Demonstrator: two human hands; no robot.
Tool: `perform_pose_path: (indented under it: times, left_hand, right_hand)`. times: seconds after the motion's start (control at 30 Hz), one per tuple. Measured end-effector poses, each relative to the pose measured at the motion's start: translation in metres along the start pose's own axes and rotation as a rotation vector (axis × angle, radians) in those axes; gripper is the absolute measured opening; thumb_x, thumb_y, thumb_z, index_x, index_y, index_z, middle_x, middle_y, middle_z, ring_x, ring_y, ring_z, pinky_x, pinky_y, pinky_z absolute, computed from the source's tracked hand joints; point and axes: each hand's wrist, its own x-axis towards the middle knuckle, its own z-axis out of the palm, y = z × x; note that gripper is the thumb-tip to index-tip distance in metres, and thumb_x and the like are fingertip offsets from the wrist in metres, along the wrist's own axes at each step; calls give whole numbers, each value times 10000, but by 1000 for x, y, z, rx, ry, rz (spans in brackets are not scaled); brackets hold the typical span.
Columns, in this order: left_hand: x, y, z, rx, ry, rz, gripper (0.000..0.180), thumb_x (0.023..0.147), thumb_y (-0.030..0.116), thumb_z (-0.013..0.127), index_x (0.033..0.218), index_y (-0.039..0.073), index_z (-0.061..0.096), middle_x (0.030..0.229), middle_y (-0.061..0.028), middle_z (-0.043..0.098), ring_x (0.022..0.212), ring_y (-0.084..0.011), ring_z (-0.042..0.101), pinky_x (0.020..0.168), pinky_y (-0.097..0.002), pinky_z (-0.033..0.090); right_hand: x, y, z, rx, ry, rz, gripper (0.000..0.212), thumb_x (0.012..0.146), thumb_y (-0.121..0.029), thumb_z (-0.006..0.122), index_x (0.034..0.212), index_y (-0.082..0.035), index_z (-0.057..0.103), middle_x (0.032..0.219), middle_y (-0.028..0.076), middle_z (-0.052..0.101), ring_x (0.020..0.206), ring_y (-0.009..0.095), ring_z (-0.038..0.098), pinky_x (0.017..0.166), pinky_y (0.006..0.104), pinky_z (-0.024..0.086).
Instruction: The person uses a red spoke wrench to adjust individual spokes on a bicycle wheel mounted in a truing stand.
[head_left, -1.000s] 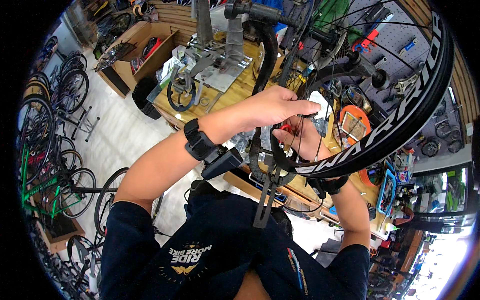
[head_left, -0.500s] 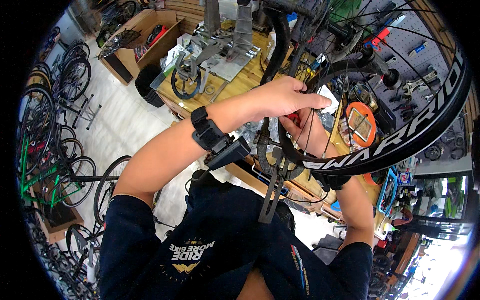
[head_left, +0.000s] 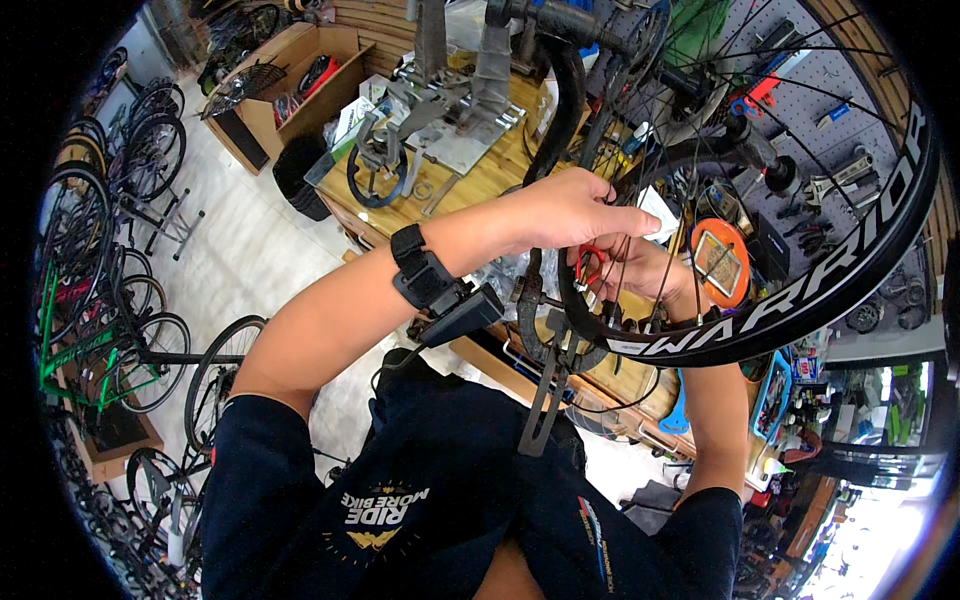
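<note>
A black-rimmed bicycle wheel (head_left: 800,298) with white lettering stands in a dark metal truing stand (head_left: 562,95). My left hand (head_left: 575,212) is closed at the spokes near the rim, its thumb stretched to the right; what the fingers hold is hidden. A white sheet (head_left: 660,212) shows just beyond the thumb tip; I cannot tell if they touch. Below and behind, my right hand (head_left: 640,272) reaches among the spokes. Its fingers are closed on a small red spoke wrench (head_left: 590,260) by the rim. A slotted metal gauge arm (head_left: 545,400) hangs under the rim.
The wooden workbench (head_left: 465,195) carries a metal press-like stand (head_left: 470,110) and an orange round tray (head_left: 722,262). Tools hang on a grey pegboard (head_left: 800,110). A blue tool tray (head_left: 770,395) lies right of my right arm. Bicycles (head_left: 100,340) line the left side.
My right hand and forearm have shifted rightward, and more of the red spoke wrench shows. My left hand stays at the spokes. The whole view has moved slightly.
</note>
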Motion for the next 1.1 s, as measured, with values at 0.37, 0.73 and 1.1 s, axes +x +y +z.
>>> perform_pose_path:
  times: [0.37,0.73,1.1]
  left_hand:
    - [-1,4,0,84,14,23,436,870,442,729,845,10,675,793,-38,653,728,-102,574,645,-263,438]
    - [3,-6,4,27,-15,85,372,930,363,675,927,-9,671,885,-74,701,790,-119,639,664,-266,485]
    - [0,-1,4,-6,-33,50,393,957,340,645,1124,-16,653,1010,-41,695,875,-88,608,801,-248,480]
  right_hand:
    - [3,0,41,-230,403,-225,242,884,-175,750,1022,-27,617,826,-23,625,725,73,559,644,258,477]
    - [-11,-11,29,-229,319,-4,280,957,-187,666,1180,-49,568,972,-13,605,782,63,542,652,234,422]
    - [-7,7,29,-949,1035,-431,162,911,-72,610,1026,41,597,693,73,600,586,140,549,534,312,427]
